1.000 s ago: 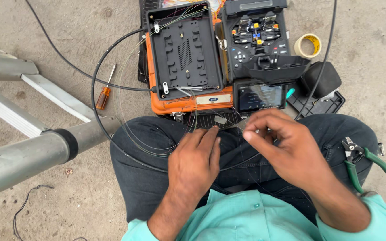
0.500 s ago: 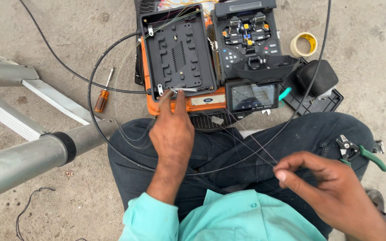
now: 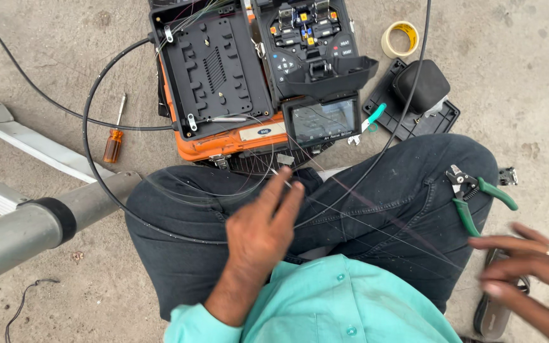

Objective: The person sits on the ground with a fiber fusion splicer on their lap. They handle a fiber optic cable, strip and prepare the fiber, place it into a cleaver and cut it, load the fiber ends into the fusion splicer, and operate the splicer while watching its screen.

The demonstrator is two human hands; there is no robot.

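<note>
My left hand (image 3: pixel 263 230) rests over my lap with its fingers stretched flat, fingertips touching thin clear fibres (image 3: pixel 351 219) that run from the open black-and-orange splice tray (image 3: pixel 217 70) across my dark trousers to the right. A small pale sleeve (image 3: pixel 284 159) sits on the fibre just past the fingertips. At the lower right, my blurred right hand (image 3: pixel 532 273) has its fingers spread; the strands lead toward it, but I see none in its grip. Beside the tray stands a fusion splicer (image 3: pixel 309 47) with its small screen (image 3: pixel 322 121).
Green-handled pliers (image 3: pixel 474 200) lie on my right thigh. A black cable (image 3: pixel 93 159) loops around the tray. An orange screwdriver (image 3: pixel 114 143), a tape roll (image 3: pixel 400 38), a black case lid (image 3: pixel 422 89), a grey ladder rail (image 3: pixel 20 232) and a sandal (image 3: pixel 495 312) are on the concrete.
My left hand has drawn back from the tray's edge to my lap. My right hand has swung out to the far right and spread its fingers. The camera moved closer.
</note>
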